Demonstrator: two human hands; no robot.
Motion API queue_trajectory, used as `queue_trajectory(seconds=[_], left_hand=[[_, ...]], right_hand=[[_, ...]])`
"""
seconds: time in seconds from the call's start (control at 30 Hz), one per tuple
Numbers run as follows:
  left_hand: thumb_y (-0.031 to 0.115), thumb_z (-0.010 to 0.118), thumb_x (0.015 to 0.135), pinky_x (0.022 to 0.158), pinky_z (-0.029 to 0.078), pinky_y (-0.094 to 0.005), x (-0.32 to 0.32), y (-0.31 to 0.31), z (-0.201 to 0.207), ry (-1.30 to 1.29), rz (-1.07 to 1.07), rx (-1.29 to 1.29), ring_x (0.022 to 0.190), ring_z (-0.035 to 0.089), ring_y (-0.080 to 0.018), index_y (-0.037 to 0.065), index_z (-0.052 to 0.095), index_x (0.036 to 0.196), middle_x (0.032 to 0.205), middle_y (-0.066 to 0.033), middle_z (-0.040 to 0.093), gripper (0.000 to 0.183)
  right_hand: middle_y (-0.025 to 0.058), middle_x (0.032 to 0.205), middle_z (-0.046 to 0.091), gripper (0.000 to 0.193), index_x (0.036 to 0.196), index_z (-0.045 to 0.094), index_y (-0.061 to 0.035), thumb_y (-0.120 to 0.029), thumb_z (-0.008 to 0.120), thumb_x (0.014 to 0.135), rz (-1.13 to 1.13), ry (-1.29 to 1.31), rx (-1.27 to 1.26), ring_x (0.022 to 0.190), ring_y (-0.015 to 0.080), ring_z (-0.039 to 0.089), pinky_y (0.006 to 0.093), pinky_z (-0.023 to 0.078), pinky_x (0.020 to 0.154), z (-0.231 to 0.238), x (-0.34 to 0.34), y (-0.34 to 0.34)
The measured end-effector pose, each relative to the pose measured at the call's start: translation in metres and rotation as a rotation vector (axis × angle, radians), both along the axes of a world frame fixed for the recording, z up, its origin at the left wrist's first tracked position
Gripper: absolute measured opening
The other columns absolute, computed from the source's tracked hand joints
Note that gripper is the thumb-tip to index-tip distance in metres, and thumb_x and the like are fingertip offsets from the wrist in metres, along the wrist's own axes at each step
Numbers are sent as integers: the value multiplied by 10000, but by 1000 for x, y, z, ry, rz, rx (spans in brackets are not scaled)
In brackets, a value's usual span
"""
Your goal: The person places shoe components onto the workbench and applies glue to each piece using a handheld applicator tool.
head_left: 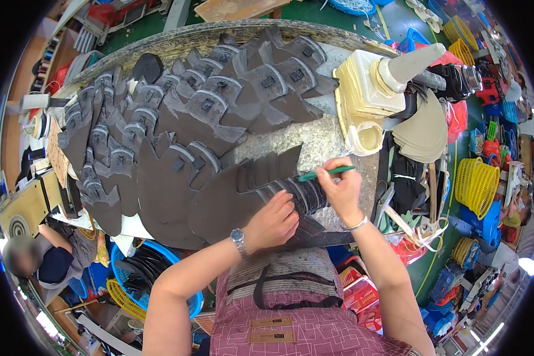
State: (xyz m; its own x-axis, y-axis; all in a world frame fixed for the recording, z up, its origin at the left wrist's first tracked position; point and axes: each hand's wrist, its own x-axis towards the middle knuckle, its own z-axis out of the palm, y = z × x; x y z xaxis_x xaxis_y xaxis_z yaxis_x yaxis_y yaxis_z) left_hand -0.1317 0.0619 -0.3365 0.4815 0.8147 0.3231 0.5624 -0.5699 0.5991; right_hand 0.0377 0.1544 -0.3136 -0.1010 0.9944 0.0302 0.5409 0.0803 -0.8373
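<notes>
A maroon apron (314,329) with thin white angular lines is nearest, its two tan patches (271,336) bearing dark print too small to read. The left hand (271,224), a metal watch (238,237) at its wrist, lies palm down with fingers loosely bent on the dark pieces (219,204), matte, flat and fanned in overlapping steps with pointed far ends. The right hand (342,190), above a thin bangle (356,223), pinches a slim green stick (327,172) between thumb and fingers, its left end over the fan's right side. Beyond, the bench (302,139) shows a mottled, worn grey surface. Toward its right stand a cream-crusted cup (369,140) and, farther, a squarish white bottle (368,83) with a grey cone nozzle (412,64). Far left, more dark pieces with curved grey bands overlap in a rumpled heap (178,101).
</notes>
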Motion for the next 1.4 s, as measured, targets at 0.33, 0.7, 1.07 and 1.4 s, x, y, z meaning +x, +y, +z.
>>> queue_trajectory(seconds=[0.33, 0.7, 1.07, 1.4], left_hand=[[232, 690, 680, 945, 354, -494, -42, -12, 10, 279, -13, -18, 1089, 464, -316, 83, 534, 1078, 1118, -124, 503, 453], [290, 700, 673, 962, 334, -503, -72, -32, 11, 269, 17, 23, 1113, 458, -312, 105, 561, 1092, 1132, -123, 510, 479], [277, 699, 697, 987, 330, -528, -81, -30, -9, 149, -70, -21, 1125, 447, -345, 45, 535, 1007, 1122, -162, 491, 421], [264, 656, 705, 965, 350, -499, -82, -29, -6, 102, -27, 94, 1055, 475, -314, 39, 547, 923, 969, -127, 518, 332]], right_hand=[[84, 737, 590, 216, 775, 513, -51, -79, 700, 668, 343, 152, 2, 658, 229, 583, 298, 470, 611, 11, -7, 13], [59, 733, 625, 80, 892, 593, -10, -18, 593, 813, -138, 23, 15, 639, 96, 579, 207, 456, 583, 55, 93, 37], [28, 655, 586, 150, 847, 555, -48, -177, 516, 914, -305, 658, -457, 526, 75, 551, 226, 468, 489, -3, 114, 50], [53, 744, 593, 235, 745, 549, -50, -195, 728, 698, 526, -68, -218, 605, 127, 568, 253, 461, 566, 24, -78, 8]])
